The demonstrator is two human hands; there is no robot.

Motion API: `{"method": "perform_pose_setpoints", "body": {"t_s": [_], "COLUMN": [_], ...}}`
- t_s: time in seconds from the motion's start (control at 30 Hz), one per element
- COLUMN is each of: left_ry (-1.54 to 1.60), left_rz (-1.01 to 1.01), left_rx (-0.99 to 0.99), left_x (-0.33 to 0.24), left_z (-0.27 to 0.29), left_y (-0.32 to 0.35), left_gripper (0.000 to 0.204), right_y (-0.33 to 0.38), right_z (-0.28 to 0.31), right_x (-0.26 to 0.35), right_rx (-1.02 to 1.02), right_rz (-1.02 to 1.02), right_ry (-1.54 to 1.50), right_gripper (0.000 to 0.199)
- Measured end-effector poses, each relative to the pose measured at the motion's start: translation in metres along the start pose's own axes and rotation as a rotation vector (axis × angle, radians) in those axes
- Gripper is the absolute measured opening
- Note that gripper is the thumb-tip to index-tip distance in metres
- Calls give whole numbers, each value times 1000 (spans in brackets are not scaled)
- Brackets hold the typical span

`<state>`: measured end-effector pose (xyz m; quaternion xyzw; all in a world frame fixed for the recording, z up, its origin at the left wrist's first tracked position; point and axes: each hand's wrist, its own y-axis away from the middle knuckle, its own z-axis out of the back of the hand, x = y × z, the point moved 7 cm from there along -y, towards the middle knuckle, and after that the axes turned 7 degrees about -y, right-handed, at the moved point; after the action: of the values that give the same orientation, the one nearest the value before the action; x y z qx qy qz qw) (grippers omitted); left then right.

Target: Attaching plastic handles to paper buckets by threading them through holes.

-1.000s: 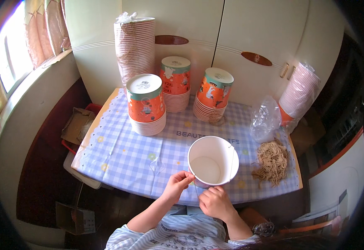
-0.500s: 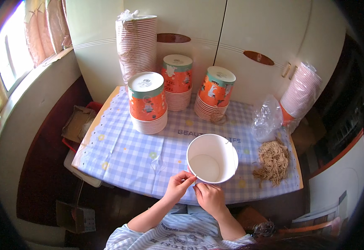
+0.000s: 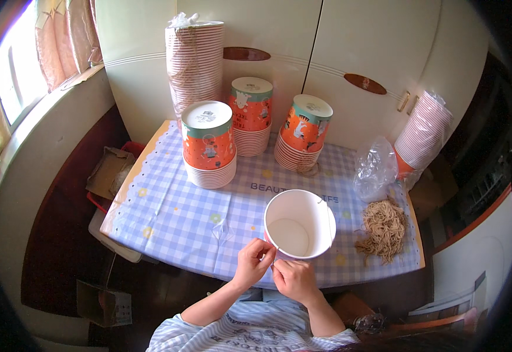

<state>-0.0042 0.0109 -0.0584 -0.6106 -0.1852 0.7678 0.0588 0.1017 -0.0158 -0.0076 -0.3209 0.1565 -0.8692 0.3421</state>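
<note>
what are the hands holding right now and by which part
Both hands, left hand and right hand, hold the open white paper cup at its near lower rim.

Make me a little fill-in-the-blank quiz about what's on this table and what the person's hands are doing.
1. Both hands, the left hand and the right hand, meet at the near rim of an open paper tub whose inside is ____ in colour.
2. The pile of thin tan strings lies to the ____ of that tub.
3. The tablecloth has a blue and white ____ pattern.
4. Behind the tub stand ____ short stacks of tubs, each topped by an orange one.

Missing words: white; right; checked; three
</note>
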Motion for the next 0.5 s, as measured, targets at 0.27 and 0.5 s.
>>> {"method": "perform_pose_setpoints", "body": {"t_s": [0.27, 0.5], "left_ry": [-101, -159], "left_rz": [-59, -43], "left_rx": [-7, 61], "left_x": [-9, -3], "left_z": [4, 6], "left_y": [-2, -8], "left_gripper": [6, 8], "right_y": [0, 2], "right_z": [3, 6], "right_x": [-1, -3], "right_rx": [1, 25], "right_rz": [26, -14], "right_ry": [4, 106], "right_gripper": [17, 13]}}
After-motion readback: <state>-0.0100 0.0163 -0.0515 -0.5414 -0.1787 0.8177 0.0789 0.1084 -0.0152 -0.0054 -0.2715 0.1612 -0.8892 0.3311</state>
